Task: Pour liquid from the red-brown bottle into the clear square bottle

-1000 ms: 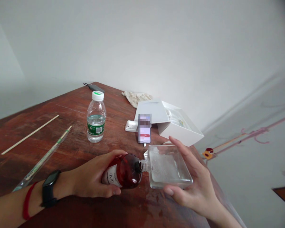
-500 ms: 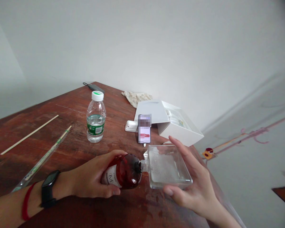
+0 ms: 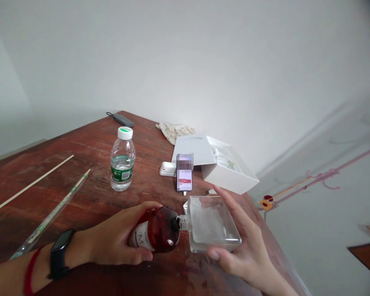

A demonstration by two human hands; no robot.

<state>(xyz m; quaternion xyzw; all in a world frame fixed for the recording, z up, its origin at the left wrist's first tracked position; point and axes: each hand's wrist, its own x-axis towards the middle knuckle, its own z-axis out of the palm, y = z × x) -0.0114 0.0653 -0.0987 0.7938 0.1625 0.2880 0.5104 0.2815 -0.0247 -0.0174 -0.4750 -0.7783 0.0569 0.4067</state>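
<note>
My left hand (image 3: 120,238), with a black band on its wrist, is wrapped round a reddish-brown bottle (image 3: 163,230) bearing a white label. That bottle lies tilted with its dark neck pointing right. In my right hand (image 3: 240,242) is a square clear glass bottle (image 3: 211,224), gripped between thumb and fingers and tipped on its side. Its threaded neck points left and meets the mouth of the brown bottle. Cloudy droplets or liquid show inside the clear glass. Whether liquid is passing between the necks I cannot tell.
Left of centre stands a water bottle (image 3: 122,162) with a white cap. A bare chopstick (image 3: 33,183) and wrapped chopsticks (image 3: 55,209) lie farther left. Behind my hands are a phone (image 3: 184,172), an open white box (image 3: 231,174), a cloth (image 3: 174,131) and a grey device (image 3: 122,119).
The whole scene sits slightly lower and further left as the camera shifts. Both hands keep their holds, and the two bottle necks stay together.
</note>
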